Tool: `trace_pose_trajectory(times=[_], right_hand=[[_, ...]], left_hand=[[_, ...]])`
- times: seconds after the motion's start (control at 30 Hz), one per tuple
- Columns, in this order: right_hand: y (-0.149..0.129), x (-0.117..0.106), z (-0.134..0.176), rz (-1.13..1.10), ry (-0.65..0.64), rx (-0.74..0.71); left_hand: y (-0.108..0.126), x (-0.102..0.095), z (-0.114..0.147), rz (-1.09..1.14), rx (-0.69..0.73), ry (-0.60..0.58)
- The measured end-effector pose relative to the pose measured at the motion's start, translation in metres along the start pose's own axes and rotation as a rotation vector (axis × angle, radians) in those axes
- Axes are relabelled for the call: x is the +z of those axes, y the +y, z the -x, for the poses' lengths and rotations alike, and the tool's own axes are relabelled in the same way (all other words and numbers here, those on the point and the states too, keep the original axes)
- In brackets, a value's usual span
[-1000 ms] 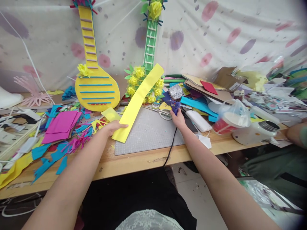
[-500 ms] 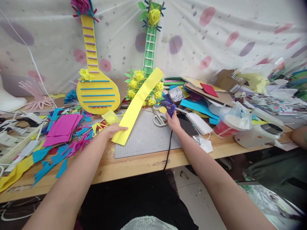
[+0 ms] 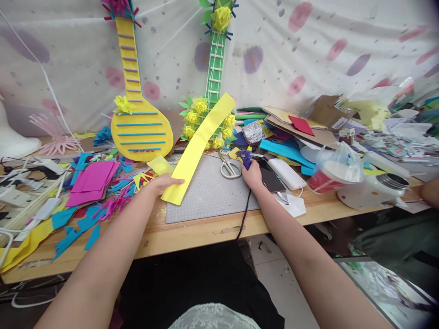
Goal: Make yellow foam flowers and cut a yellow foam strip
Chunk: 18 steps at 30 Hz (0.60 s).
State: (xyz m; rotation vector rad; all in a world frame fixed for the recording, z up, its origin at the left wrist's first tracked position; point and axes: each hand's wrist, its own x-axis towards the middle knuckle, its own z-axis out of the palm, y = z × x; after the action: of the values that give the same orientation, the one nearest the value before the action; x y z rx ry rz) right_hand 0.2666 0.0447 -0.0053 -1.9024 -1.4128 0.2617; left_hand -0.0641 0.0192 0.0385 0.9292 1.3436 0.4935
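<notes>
A long yellow strip [image 3: 200,146] is pinched near its lower end by my left hand [image 3: 167,183], thumb on top. The strip slants up to the right above a grey cutting mat [image 3: 206,196]. My right hand [image 3: 253,175] is closed round a purple hot glue gun [image 3: 246,158], whose black cord runs down over the table edge. Just left of that hand lie scissors [image 3: 230,169] with pale handles. Behind the strip, a green paper guitar [image 3: 215,77] with yellow flowers leans on the wall; to its left stands a yellow paper lute [image 3: 142,132].
Magenta sheets [image 3: 91,183] and blue scraps cover the table's left side, beside a power strip [image 3: 20,201]. To the right are a black phone-like slab [image 3: 270,178], a white box [image 3: 286,173], a bagged cup [image 3: 332,176] and a white jar [image 3: 373,191]. Another person's arm [image 3: 430,193] shows far right.
The glue gun in my right hand has moved slightly right and down toward the table. My left hand still pinches the yellow strip. The whole view has shifted slightly.
</notes>
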Motion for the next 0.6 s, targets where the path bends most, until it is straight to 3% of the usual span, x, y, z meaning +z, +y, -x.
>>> trace_pose_trajectory(times=[0.17, 0.33, 0.43, 0.6], right_hand=[[-0.004, -0.018, 0.026, 0.160, 0.097, -0.185], [-0.033, -0.012, 0.035, 0.202, -0.223, -0.432], [-0.049, 0.002, 0.024, 0.322, -0.288, -0.425], [-0.060, 0.021, 0.007, 0.390, -0.314, -0.243]], left_hand=[[-0.001, -0.003, -0.004, -0.040, -0.012, -0.013], [0.002, 0.000, 0.000, -0.069, -0.029, 0.016], [0.002, 0.003, 0.002, -0.055, -0.015, 0.024], [0.001, 0.003, 0.000, -0.034, -0.014, 0.035]])
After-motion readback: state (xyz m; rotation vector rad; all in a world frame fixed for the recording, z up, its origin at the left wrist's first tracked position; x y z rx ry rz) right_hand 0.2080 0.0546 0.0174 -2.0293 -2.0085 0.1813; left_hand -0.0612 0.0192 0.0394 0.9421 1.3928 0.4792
